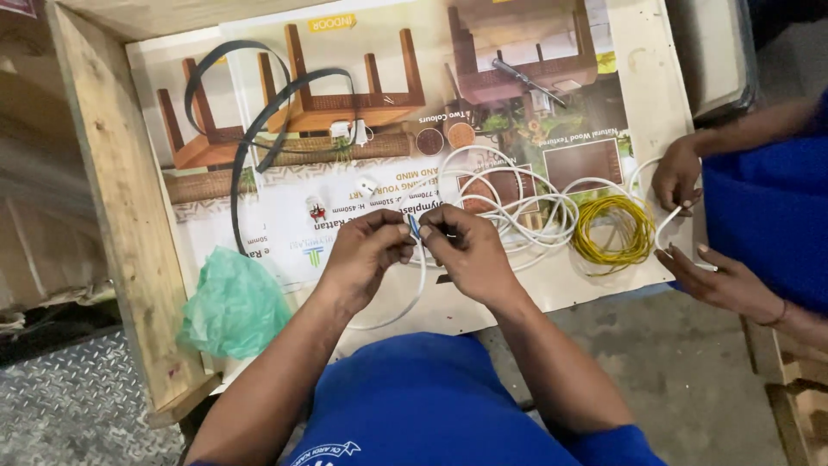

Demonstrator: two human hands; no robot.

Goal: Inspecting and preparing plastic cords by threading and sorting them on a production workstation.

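My left hand [365,250] and my right hand [467,251] meet over the printed poster board [259,233]. Between their fingertips they pinch the end of a white cable [420,285], where a short blue wire [414,227] sticks out. The cable loops down under my hands and runs right into a tangled white cable coil [517,203]. A coil of yellow wire [612,229] lies just right of it.
A co-worker in blue at the right holds another white cable end in both hands [677,177]. A green plastic bag [231,304] lies at left. Black strap loops [259,129], small white plug parts [317,210] and a screwdriver [526,79] lie on the board. A wooden frame [121,207] borders it.
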